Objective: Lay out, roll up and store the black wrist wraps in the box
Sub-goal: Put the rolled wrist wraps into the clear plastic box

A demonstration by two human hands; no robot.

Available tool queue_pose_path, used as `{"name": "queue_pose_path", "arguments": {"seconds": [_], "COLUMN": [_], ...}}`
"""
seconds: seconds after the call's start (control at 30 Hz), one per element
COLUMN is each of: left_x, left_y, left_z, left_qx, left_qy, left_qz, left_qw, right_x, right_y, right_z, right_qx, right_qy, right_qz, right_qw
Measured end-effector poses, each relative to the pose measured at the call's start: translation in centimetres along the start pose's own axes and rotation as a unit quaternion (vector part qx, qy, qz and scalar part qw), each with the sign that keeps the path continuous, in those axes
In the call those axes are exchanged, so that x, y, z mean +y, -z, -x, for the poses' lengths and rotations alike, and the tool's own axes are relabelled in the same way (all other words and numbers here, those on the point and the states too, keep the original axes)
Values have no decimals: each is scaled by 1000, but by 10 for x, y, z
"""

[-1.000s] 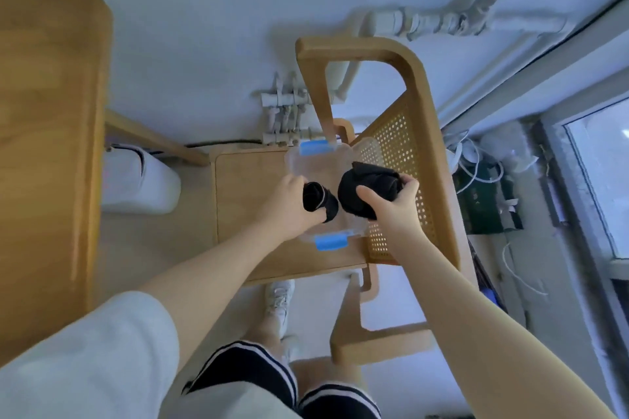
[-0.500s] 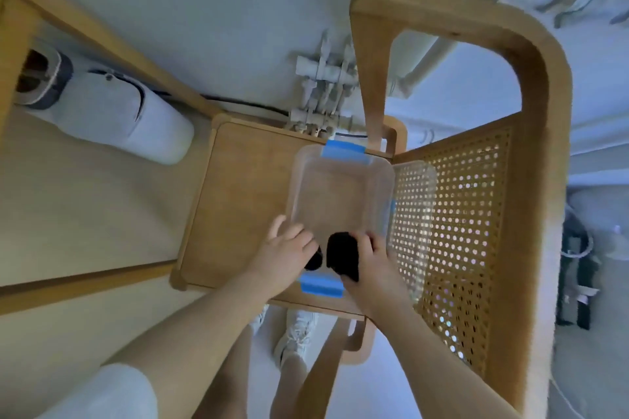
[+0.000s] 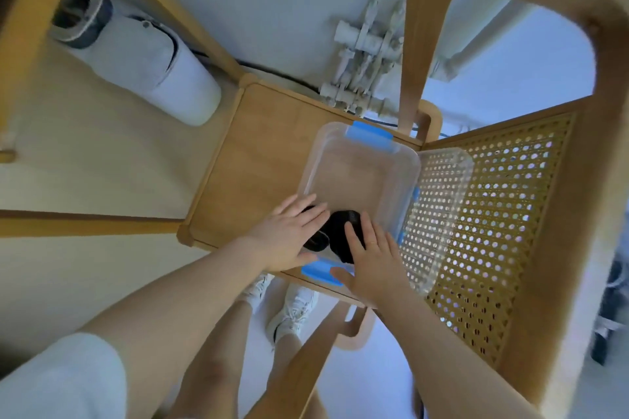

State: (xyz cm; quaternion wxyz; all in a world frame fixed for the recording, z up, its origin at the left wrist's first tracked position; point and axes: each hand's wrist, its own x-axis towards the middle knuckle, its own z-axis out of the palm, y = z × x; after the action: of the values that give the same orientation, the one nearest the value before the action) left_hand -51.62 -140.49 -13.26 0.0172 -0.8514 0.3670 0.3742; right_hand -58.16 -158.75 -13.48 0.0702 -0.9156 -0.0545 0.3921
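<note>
Both forearms reach forward and down over the near end of a clear plastic box (image 3: 360, 160) that sits on the wooden seat (image 3: 258, 153) of a chair. The left hand (image 3: 289, 238) lies palm down with its fingers spread and nearly flat, their tips resting over a rolled black wrist wrap (image 3: 316, 241) at the box's near left corner; the fingers are laid on top of it, not curled around it. The right hand (image 3: 371, 258) is likewise flat and splayed, fingers pointing away from the body and pressing on a second, larger black wrap roll (image 3: 342, 231) just beside the first, the thumb stretched left along the box's near rim by a blue latch (image 3: 321, 270). The two rolls touch or nearly touch inside the box's near end; the hands cover much of them. The far part of the box is bare, with another blue latch (image 3: 371, 136) on its far rim. A clear lid (image 3: 446, 214) leans at the box's right side against the chair's cane backrest (image 3: 493, 214). A white cylindrical appliance (image 3: 149, 68) lies on the floor to the left, white pipe fittings (image 3: 364, 58) sit beyond the seat, and white sneakers (image 3: 292, 313) show below.
</note>
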Motion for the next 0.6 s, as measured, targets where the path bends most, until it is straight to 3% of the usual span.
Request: {"name": "queue_pose_path", "arguments": {"seconds": [0.2,0.4,0.6], "left_x": [4,-36,-106], "left_y": [75,152,161], "left_z": [70,193,320], "left_qx": [61,195,335], "left_qy": [85,126,135], "left_qz": [156,244,282], "left_qw": [982,942,889], "right_x": [-35,-127,-265], "right_y": [90,197,255], "right_z": [53,94,102], "right_qx": [-28,71,149], "right_qy": [-4,72,173], "right_qz": [-66,-73,-111], "right_qw": [997,992,967]}}
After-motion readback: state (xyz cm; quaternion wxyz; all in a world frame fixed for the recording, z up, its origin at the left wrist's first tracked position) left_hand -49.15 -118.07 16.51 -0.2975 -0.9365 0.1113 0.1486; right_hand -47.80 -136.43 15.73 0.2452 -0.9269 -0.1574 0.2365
